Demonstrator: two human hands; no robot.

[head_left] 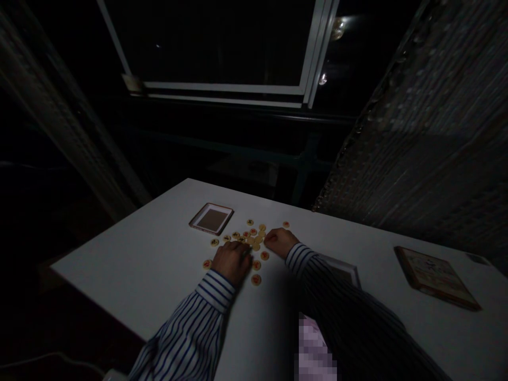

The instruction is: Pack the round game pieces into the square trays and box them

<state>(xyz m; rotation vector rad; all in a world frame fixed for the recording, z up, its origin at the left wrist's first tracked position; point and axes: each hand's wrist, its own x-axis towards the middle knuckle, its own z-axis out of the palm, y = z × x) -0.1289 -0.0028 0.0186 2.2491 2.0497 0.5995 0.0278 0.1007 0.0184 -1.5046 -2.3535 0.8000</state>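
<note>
Several round, pale wooden game discs (254, 235) with red and dark markings lie scattered on a white table (151, 264). My left hand (231, 260) rests knuckles-up on the near side of the pile, its fingers curled down over some discs. My right hand (280, 242) sits at the pile's right edge, fingers bent into a loose fist that touches the discs. What either hand holds, if anything, is hidden under the fingers. Both arms wear striped sleeves.
A shallow square tray (211, 218) with a dark inside lies just beyond the discs on the left. A similar tray (349, 272) is partly hidden under my right forearm. A flat printed box (435, 277) lies at the right. A dark window stands beyond the table's far edge.
</note>
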